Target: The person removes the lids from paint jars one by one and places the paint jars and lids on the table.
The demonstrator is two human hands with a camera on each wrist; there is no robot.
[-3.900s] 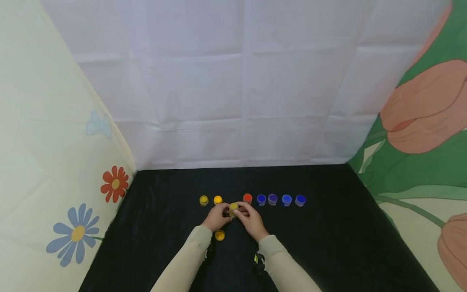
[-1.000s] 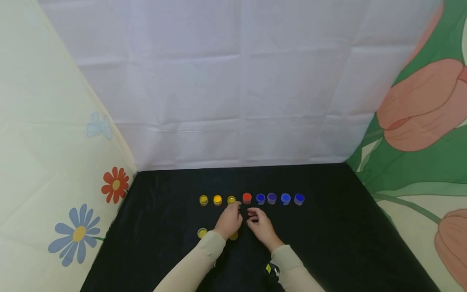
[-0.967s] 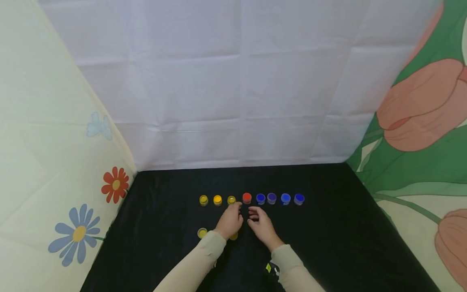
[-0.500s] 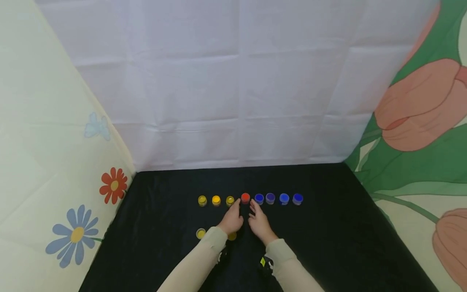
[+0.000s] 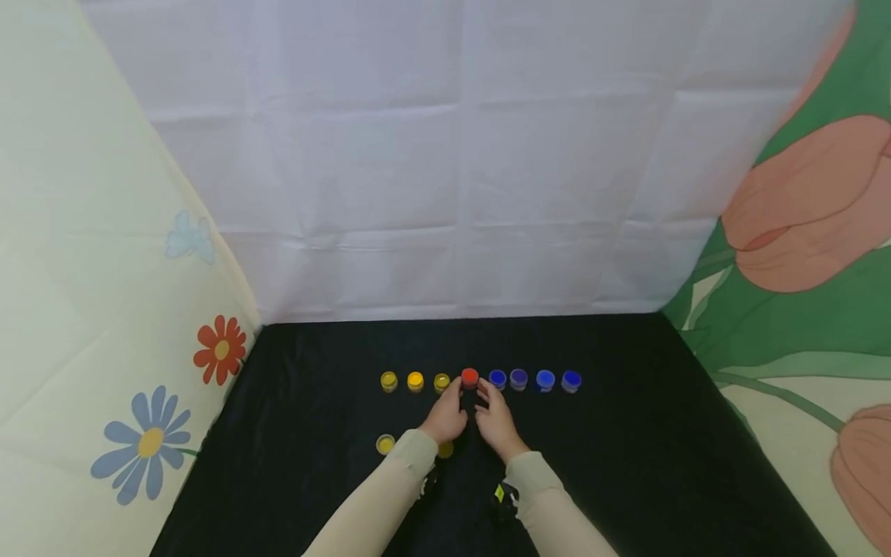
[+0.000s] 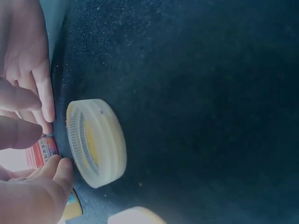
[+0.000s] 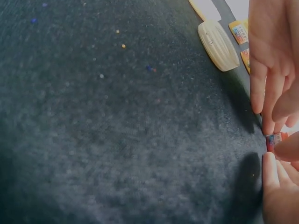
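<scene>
Straight fingers of my left hand (image 5: 445, 418) and my right hand (image 5: 496, 418) touch a small red paint pot (image 5: 469, 378) from opposite sides. Its printed label faces the wrist cameras, seen between the fingertips in the left wrist view as a red pot (image 6: 44, 151) and in the right wrist view too (image 7: 274, 140). Both thumbs stand apart from the fingers. Left of the red pot in the row is a dark yellow pot (image 5: 442, 381); a blue pot (image 5: 497, 379) is close to its right. Behind my left wrist lies a translucent lid with yellow inside (image 6: 100, 144).
The row of pots also has a yellow pot (image 5: 388, 381) and an orange pot (image 5: 415, 381) at the left, and a purple pot (image 5: 518, 379) and blue pots (image 5: 545, 380) at the right. Nearer me lies another yellow lid (image 5: 386, 444). Black cloth (image 5: 626, 464) covers the table.
The dark yellow pot, held in both hands 3.9 seconds ago, now stands in the row. Both hands have come forward and closer together around the red pot.
</scene>
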